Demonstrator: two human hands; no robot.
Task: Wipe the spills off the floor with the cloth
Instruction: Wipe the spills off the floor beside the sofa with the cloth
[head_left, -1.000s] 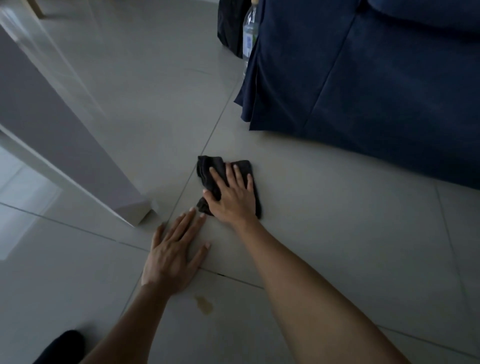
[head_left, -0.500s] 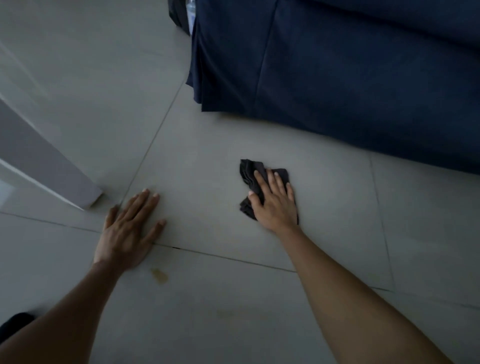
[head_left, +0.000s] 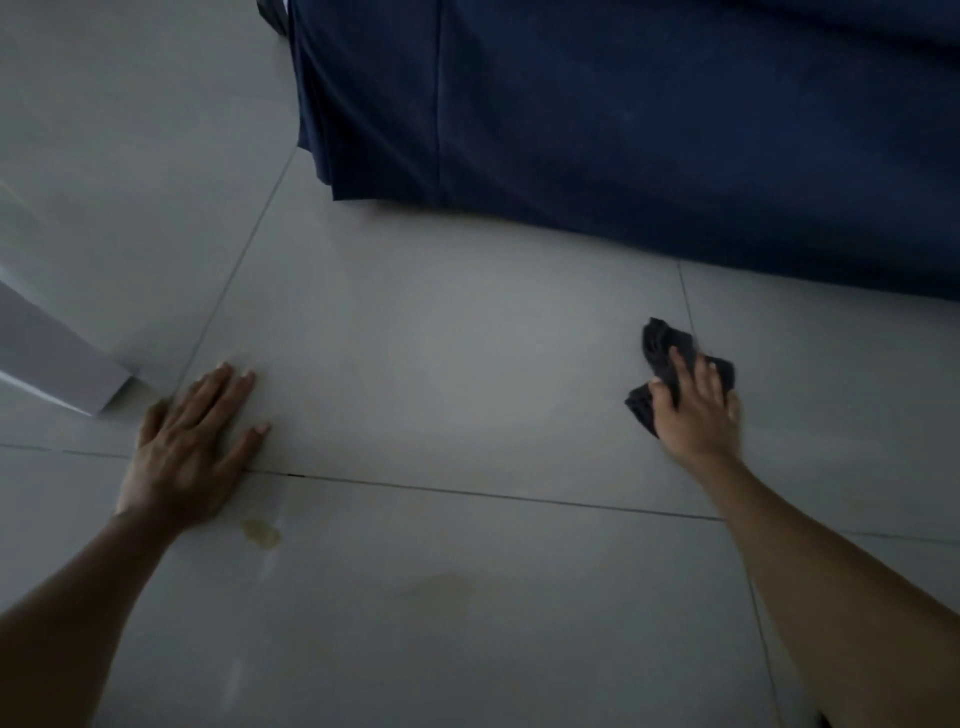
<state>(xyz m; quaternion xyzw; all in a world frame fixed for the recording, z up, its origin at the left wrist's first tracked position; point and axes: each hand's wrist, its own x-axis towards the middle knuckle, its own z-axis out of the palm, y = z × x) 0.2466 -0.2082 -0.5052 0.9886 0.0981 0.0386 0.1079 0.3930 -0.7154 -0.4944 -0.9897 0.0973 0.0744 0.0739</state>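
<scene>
head view: right hand (head_left: 696, 418) flat on crumpled cloth (head_left: 661, 344), tip toward sofa (head_left: 623, 130)

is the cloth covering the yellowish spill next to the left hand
No, the cloth lies under the right hand far to the right, while the yellowish spill sits uncovered beside the left hand.

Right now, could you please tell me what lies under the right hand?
A crumpled dark cloth lies under the right hand, which presses it onto the grey floor. The floor beneath the cloth is covered, so any spill there cannot be seen.
</scene>
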